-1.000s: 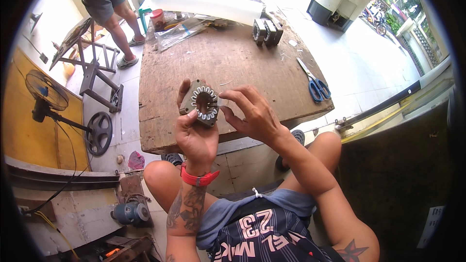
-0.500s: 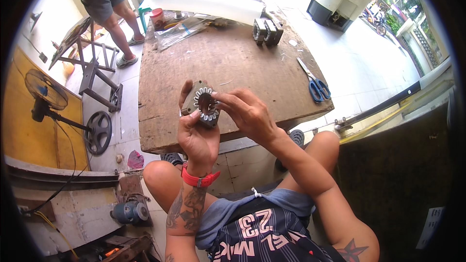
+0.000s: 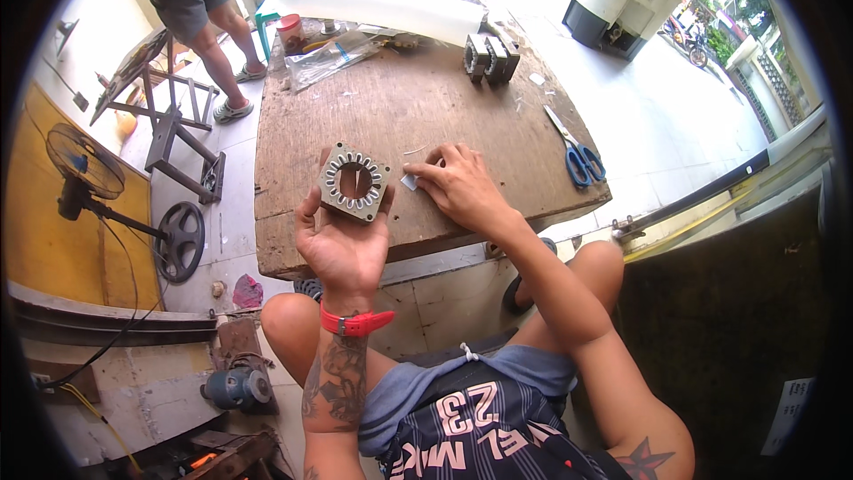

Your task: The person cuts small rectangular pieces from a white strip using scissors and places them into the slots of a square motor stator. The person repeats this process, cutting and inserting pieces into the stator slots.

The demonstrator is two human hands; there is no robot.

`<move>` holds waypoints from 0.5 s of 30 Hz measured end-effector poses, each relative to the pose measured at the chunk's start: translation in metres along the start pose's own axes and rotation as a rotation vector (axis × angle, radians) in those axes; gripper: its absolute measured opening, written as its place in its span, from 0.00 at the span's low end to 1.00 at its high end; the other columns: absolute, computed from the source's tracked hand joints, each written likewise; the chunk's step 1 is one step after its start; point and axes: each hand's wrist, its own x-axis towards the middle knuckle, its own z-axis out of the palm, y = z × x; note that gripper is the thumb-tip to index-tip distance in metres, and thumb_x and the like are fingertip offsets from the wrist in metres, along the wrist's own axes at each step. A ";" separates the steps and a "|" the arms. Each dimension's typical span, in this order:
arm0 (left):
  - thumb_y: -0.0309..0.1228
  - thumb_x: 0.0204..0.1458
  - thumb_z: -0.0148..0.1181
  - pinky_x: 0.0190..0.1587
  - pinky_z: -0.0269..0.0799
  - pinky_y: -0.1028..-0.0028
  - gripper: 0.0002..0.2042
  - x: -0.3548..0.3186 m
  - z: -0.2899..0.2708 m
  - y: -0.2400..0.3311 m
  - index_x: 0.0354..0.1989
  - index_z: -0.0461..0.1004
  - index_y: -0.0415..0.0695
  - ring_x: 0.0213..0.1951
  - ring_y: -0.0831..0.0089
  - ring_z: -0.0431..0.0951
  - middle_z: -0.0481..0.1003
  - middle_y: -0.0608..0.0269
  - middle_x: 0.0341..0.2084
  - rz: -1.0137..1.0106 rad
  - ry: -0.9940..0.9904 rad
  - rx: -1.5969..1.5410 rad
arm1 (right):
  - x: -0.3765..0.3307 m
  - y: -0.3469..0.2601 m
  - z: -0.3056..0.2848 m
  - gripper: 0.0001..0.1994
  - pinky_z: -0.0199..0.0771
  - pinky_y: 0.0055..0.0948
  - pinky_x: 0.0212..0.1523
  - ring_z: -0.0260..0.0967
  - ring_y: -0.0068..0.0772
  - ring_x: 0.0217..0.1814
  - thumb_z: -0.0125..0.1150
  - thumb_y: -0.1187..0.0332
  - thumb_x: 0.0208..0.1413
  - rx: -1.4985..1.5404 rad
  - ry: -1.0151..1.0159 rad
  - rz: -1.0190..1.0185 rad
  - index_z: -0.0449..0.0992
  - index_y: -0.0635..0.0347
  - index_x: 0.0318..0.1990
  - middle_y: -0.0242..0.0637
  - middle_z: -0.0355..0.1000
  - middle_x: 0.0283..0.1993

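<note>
Just above the near edge of the bench, the left hand cradles the stator loosely on open, upturned fingers, so a small wobble could tip it off toward the floor. Right beside the stator, the right hand presses narrow fingertips on a white strip lying flat on the bench, and it looks easy to fumble or crease. Scissors sit well off near the bench's right edge.
</note>
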 end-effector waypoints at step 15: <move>0.48 0.67 0.50 0.77 0.55 0.48 0.32 0.004 0.005 0.000 0.74 0.62 0.41 0.72 0.51 0.66 0.66 0.41 0.70 0.051 -0.120 0.045 | -0.059 -0.037 -0.017 0.12 0.73 0.43 0.61 0.75 0.40 0.49 0.70 0.68 0.60 -0.001 -0.022 -0.322 0.79 0.54 0.50 0.35 0.75 0.42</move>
